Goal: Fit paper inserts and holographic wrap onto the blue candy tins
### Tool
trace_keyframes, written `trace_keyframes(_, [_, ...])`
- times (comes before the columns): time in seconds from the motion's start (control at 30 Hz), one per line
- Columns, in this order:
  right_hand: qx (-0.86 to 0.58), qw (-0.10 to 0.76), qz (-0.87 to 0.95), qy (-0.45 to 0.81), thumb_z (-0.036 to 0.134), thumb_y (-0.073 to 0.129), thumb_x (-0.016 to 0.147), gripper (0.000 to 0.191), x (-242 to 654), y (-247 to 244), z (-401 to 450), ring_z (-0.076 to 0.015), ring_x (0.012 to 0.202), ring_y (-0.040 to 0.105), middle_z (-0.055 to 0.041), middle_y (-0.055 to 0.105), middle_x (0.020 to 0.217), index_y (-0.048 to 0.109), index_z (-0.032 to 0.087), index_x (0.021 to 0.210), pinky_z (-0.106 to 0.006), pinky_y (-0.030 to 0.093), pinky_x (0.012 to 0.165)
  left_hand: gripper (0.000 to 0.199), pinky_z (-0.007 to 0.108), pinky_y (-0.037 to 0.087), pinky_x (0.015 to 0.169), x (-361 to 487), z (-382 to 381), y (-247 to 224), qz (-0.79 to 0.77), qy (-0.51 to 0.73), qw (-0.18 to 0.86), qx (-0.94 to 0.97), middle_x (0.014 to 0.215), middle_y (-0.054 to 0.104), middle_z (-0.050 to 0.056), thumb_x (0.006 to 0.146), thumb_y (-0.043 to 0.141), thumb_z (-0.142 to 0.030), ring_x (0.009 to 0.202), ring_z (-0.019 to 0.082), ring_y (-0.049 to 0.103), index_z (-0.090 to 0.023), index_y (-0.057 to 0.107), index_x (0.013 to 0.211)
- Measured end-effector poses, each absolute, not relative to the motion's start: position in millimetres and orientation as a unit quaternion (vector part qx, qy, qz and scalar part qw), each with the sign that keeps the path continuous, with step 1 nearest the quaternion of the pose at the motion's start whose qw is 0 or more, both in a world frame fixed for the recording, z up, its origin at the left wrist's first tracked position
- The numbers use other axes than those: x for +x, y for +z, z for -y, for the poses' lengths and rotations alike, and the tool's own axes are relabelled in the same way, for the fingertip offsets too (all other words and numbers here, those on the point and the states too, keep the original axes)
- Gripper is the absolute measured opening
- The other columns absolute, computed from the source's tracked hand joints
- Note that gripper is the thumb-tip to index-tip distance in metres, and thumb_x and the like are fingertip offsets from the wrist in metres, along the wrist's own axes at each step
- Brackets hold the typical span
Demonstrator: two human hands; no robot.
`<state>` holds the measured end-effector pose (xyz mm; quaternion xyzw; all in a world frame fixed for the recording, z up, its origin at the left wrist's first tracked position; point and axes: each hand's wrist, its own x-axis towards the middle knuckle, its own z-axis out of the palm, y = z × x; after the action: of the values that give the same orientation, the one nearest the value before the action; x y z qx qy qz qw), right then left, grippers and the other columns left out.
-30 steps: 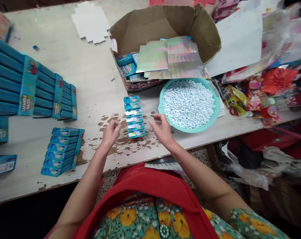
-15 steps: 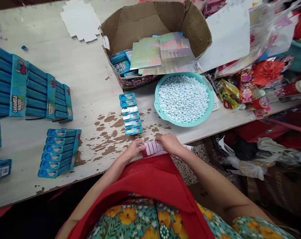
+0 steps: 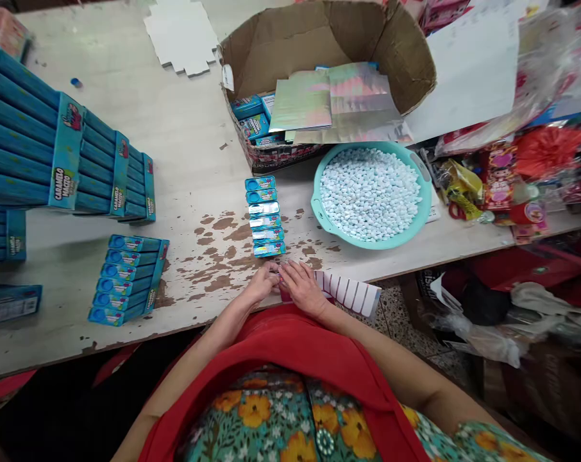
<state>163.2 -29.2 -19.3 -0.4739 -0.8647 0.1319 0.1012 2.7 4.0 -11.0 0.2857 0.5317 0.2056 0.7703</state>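
Note:
At the table's front edge, just above the red apron, both hands are on a strip of white labels (image 3: 353,292) with dark dividing lines and some red at its near end. My left hand (image 3: 263,283) is closed, its fingers pinching the strip's left end. My right hand (image 3: 303,289) lies over the strip with its fingers close together and their tips near the left fingers; its thumb is hidden. The strip's free end sticks out past my right wrist. Just beyond the hands is a column of small blue candy boxes (image 3: 266,218) lying close together.
A turquoise bowl (image 3: 319,215) of pale candies stands at right. Behind it, a cardboard box (image 3: 271,45) holds blue boxes and shiny sheets. Blue display trays (image 3: 64,154) are stacked at left, with another display (image 3: 129,279) nearer. Bags and toys (image 3: 499,176) crowd the right.
My right hand has slid left along the strip, now beside my left hand, baring more of the strip at right. The view has shifted, so the table things appear farther right.

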Motion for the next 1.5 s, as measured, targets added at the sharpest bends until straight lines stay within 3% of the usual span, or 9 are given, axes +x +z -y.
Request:
trace_keyframes(0.13, [-0.427, 0.104, 0.891, 0.112, 0.015, 0.041, 0.090, 0.047, 176.0, -22.2, 31.4, -0.0272, 0.137, 0.025, -0.0106, 0.041, 0.143, 0.041, 0.014, 0.137, -0.050, 0.022, 0.110, 0.030, 0.028, 0.050, 0.062, 4.7, -6.8, -3.4, -0.537, 0.193, 0.771, 0.284, 0.064, 0.059, -0.002, 0.071, 0.052, -0.015, 0.060, 0.014, 0.062, -0.019, 0.046, 0.100])
trace_keyframes(0.37, [-0.388, 0.093, 0.909, 0.122, 0.012, 0.040, 0.089, 0.046, 181.3, -16.9, 31.4, -0.0268, 0.138, 0.024, -0.0092, 0.040, 0.144, 0.043, 0.016, 0.135, -0.054, 0.021, 0.111, 0.028, 0.025, 0.049, 0.059, 4.7, -9.5, 0.8, -0.544, 0.189, 0.775, 0.260, 0.062, 0.058, -0.003, 0.072, 0.052, -0.014, 0.057, 0.012, 0.059, -0.018, 0.045, 0.099])
trace_keyframes(0.57, [-0.406, 0.146, 0.890, 0.148, 0.015, 0.043, 0.091, 0.030, 182.9, -17.3, 33.8, -0.0238, 0.133, 0.034, -0.0064, 0.054, 0.132, 0.059, 0.021, 0.116, -0.051, 0.025, 0.110, 0.033, 0.024, 0.048, 0.058, 2.4, -9.7, -8.1, -0.556, 0.196, 0.769, 0.249, 0.063, 0.055, -0.004, 0.070, 0.058, -0.017, 0.058, 0.012, 0.059, -0.018, 0.047, 0.101])
trace_keyframes(0.73, [-0.422, 0.189, 0.857, 0.229, 0.017, 0.046, 0.091, 0.018, 181.2, 1.9, 22.9, -0.0190, 0.094, 0.058, -0.0054, 0.068, 0.089, 0.064, 0.020, 0.088, -0.038, 0.043, 0.088, 0.028, 0.023, 0.046, 0.056, 5.7, -14.0, -10.5, -0.571, 0.183, 0.751, 0.275, 0.062, 0.054, -0.004, 0.071, 0.052, -0.014, 0.054, 0.010, 0.055, -0.017, 0.049, 0.099])
trace_keyframes(0.87, [-0.509, 0.265, 0.745, 0.341, 0.023, 0.052, 0.089, 0.011, 176.9, 38.7, 7.4, -0.0164, 0.075, 0.057, -0.0037, 0.063, 0.076, 0.061, 0.019, 0.083, -0.030, 0.045, 0.070, 0.024, 0.025, 0.046, 0.057, 1.4, -15.7, -12.1, -0.577, 0.177, 0.708, 0.366, 0.062, 0.056, -0.003, 0.074, 0.051, -0.019, 0.056, 0.012, 0.054, -0.016, 0.055, 0.098])
trace_keyframes(1.03, [-0.578, 0.327, 0.592, 0.457, 0.028, 0.060, 0.084, 0.008, 174.1, 75.5, -17.2, -0.0145, 0.073, 0.060, -0.0007, 0.064, 0.076, 0.060, 0.020, 0.080, -0.028, 0.047, 0.071, 0.029, 0.032, 0.049, 0.077, -13.3, -16.6, 19.0, -0.568, 0.202, 0.652, 0.460, 0.082, 0.067, 0.005, 0.084, 0.047, -0.041, 0.080, 0.020, 0.063, -0.018, 0.061, 0.095])
trace_keyframes(1.2, [-0.570, 0.327, 0.545, 0.520, 0.031, 0.063, 0.080, 0.011, 169.9, 87.7, -39.1, -0.0144, 0.070, 0.059, 0.0000, 0.064, 0.074, 0.061, 0.020, 0.078, -0.027, 0.047, 0.069, 0.051, 0.032, 0.046, 0.087, -14.7, -34.0, 68.5, -0.496, 0.320, 0.687, 0.423, 0.125, 0.056, 0.009, 0.080, 0.059, -0.041, 0.110, 0.021, 0.055, -0.024, 0.046, 0.126])
trace_keyframes(1.37, [-0.560, 0.341, 0.511, 0.556, 0.035, 0.064, 0.077, 0.016, 160.0, 86.2, -63.9, -0.0138, 0.067, 0.057, 0.0007, 0.063, 0.072, 0.060, 0.019, 0.076, -0.026, 0.046, 0.065, 0.022, 0.025, 0.047, 0.066, -14.7, -64.9, 71.5, -0.482, 0.277, 0.718, 0.419, 0.076, 0.064, 0.003, 0.077, 0.063, -0.035, 0.070, 0.013, 0.059, -0.015, 0.059, 0.084])
trace_keyframes(1.5, [-0.587, 0.395, 0.466, 0.532, 0.036, 0.064, 0.075, 0.017, 140.3, 70.5, -90.5, -0.0145, 0.067, 0.057, -0.0001, 0.063, 0.072, 0.059, 0.019, 0.075, -0.027, 0.047, 0.065, 0.024, 0.021, 0.042, 0.055, -27.0, -92.3, 63.9, -0.524, 0.274, 0.698, 0.404, 0.065, 0.060, 0.000, 0.075, 0.062, -0.037, 0.055, 0.009, 0.053, -0.014, 0.059, 0.081])
